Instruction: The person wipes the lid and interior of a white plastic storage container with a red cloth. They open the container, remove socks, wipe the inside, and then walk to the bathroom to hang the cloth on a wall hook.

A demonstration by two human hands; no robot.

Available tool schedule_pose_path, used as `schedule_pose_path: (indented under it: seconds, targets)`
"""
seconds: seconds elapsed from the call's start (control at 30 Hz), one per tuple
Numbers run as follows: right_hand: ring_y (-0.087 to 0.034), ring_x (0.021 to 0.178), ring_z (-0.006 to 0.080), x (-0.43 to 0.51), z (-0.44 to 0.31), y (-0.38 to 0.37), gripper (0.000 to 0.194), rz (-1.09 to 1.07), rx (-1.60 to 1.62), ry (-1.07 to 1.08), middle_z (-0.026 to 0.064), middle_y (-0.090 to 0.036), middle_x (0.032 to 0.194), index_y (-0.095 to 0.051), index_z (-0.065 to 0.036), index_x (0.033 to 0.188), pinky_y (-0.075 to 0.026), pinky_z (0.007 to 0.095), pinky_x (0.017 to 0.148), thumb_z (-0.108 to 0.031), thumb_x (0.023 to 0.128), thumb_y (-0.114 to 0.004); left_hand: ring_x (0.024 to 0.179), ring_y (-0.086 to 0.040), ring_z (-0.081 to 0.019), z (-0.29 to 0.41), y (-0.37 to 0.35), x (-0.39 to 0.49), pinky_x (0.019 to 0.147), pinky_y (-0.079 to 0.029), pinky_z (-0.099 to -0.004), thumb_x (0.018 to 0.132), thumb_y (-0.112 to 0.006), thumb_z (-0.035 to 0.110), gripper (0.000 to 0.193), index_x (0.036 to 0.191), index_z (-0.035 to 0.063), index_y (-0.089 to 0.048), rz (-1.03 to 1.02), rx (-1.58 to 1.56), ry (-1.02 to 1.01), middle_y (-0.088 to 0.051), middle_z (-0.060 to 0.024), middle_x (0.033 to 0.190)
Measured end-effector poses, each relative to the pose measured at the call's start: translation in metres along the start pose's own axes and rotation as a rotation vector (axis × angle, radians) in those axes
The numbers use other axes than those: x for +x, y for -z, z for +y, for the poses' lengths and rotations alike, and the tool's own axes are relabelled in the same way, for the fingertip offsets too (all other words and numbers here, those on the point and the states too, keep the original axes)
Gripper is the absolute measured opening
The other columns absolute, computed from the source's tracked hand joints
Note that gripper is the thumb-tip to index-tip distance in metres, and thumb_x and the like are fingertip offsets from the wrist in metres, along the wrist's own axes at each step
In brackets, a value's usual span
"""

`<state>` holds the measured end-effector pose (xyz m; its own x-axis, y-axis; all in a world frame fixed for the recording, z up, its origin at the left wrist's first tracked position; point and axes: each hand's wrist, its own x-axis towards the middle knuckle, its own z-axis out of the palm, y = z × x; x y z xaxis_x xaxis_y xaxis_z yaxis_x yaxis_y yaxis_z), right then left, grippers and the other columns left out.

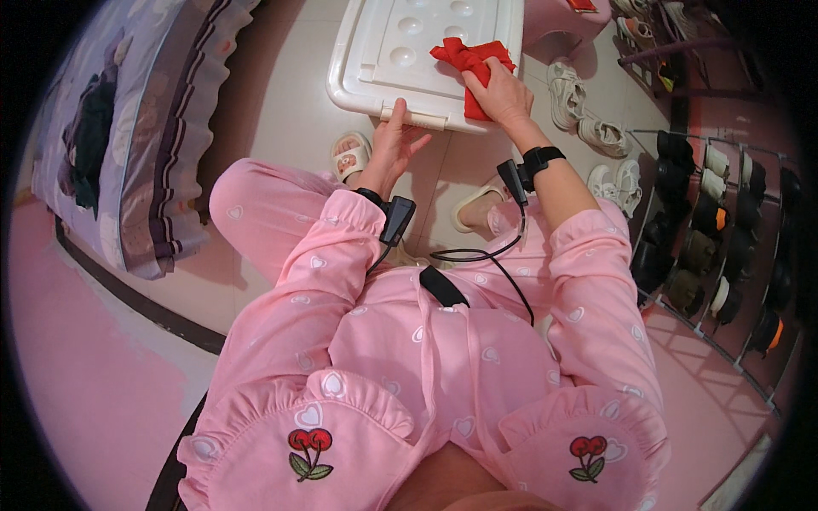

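A white plastic storage box with its lid on (377, 64) stands on the floor before me. My right hand (501, 96) holds a bunched red cloth (479, 61) against the right front part of the lid. At the box's front edge, my left hand (393, 144) has its thumb up by the cream latch (425, 120), with the other fingers spread and partly below the rim. Whether its fingers touch the underside is hidden. Both wrists wear black straps with small black devices, and a black cable runs from them across my lap.
To the left is a bed with a ruffled cover (185, 96) and a dark garment (92, 140). White sneakers (565, 96) lie right of the box, near a pink stool (562, 25). A metal shoe rack (703, 236) full of shoes stands at the right.
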<state>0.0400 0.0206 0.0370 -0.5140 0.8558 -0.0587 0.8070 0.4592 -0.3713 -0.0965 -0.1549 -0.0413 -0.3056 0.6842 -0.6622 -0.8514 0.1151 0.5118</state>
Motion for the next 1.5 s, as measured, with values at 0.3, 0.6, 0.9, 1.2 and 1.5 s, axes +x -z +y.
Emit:
schedule_pose_path:
  seconds: [0.3,0.6,0.9,1.2,1.5]
  targets:
    - [-0.069,0.101,0.0366,0.001,0.004,-0.005,0.052,0.037,0.01,0.037,0.0172,-0.071,0.107,-0.058,-0.008,0.107,-0.054,0.0505,0.084,-0.057,0.09,-0.058,0.115,-0.06,-0.0296,-0.001,0.002,0.01,0.096,-0.055,-0.0464,0.094,-0.072,0.023,0.046,0.131,0.0059,-0.052,-0.046,0.029,-0.049,-0.058,-0.0105,0.126]
    - [-0.069,0.101,0.0374,0.002,0.005,-0.006,0.05,0.052,0.036,0.055,0.0181,-0.071,0.108,-0.058,-0.008,0.108,-0.054,0.0512,0.084,-0.054,0.09,-0.06,0.106,-0.066,-0.0261,-0.019,0.042,0.019,0.093,-0.056,-0.0421,0.095,-0.068,0.013,0.028,0.12,0.0041,-0.059,-0.19,0.03,-0.039,-0.066,-0.0115,0.115]
    - [-0.069,0.087,0.0314,-0.015,0.0,-0.018,0.044,0.1,-0.195,0.378,0.0118,-0.063,0.094,-0.056,-0.011,0.107,-0.055,0.0472,0.073,-0.046,0.085,-0.071,0.076,-0.067,-0.0223,-0.018,0.019,-0.006,0.069,-0.06,-0.0355,0.096,-0.067,0.034,0.031,0.105,0.0052,-0.059,-0.091,0.318,0.346,-0.067,-0.0112,0.093]
    - [-0.063,0.104,0.0278,0.003,0.026,-0.006,0.043,0.156,-0.144,0.26,0.0072,-0.061,0.106,-0.059,-0.014,0.117,-0.051,0.0471,0.087,-0.038,0.085,-0.074,0.098,-0.065,-0.0245,-0.005,-0.005,0.0,0.082,-0.056,-0.0393,0.101,-0.063,0.038,0.038,0.119,0.0047,-0.058,-0.017,0.21,0.053,-0.064,-0.0109,0.111]
    - [-0.064,0.103,0.0363,0.002,0.03,0.008,0.053,0.197,-0.12,0.178,0.0135,-0.055,0.12,-0.059,-0.013,0.129,-0.053,0.0489,0.085,-0.034,0.083,-0.075,0.092,-0.068,-0.0249,-0.01,-0.005,0.009,0.079,-0.06,-0.0407,0.101,-0.057,0.052,0.056,0.127,0.003,-0.057,-0.091,0.129,0.063,-0.068,-0.0147,0.109]
